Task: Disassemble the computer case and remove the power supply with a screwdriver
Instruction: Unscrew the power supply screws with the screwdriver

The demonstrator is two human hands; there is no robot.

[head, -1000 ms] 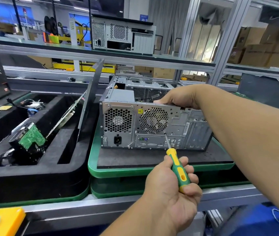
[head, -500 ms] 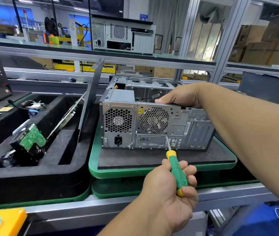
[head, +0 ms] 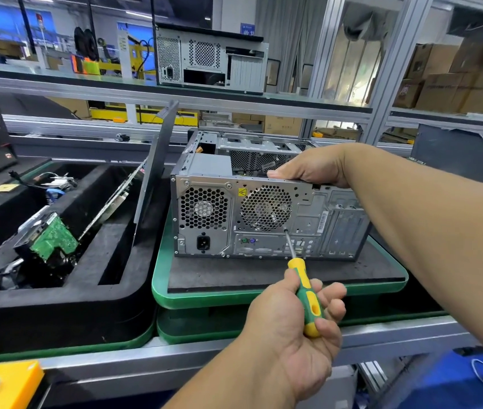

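The computer case (head: 267, 214) stands at the centre of your view on a green-edged tray (head: 278, 293), its rear panel facing you and its top side open. The power supply (head: 205, 216) fills the case's 9 o'clock end, behind its honeycomb grille. Your screwdriver (head: 303, 287) points toward 11 o'clock, its tip touching the panel just below the round fan grille. Your left hand (head: 293, 329), at 6 o'clock, curls its fingers around the green and yellow handle. Your right hand (head: 308, 169) grips the case's top rear edge at 12 o'clock. At 9 o'clock, a black foam tray (head: 66, 305) holds a green circuit board (head: 53, 236).
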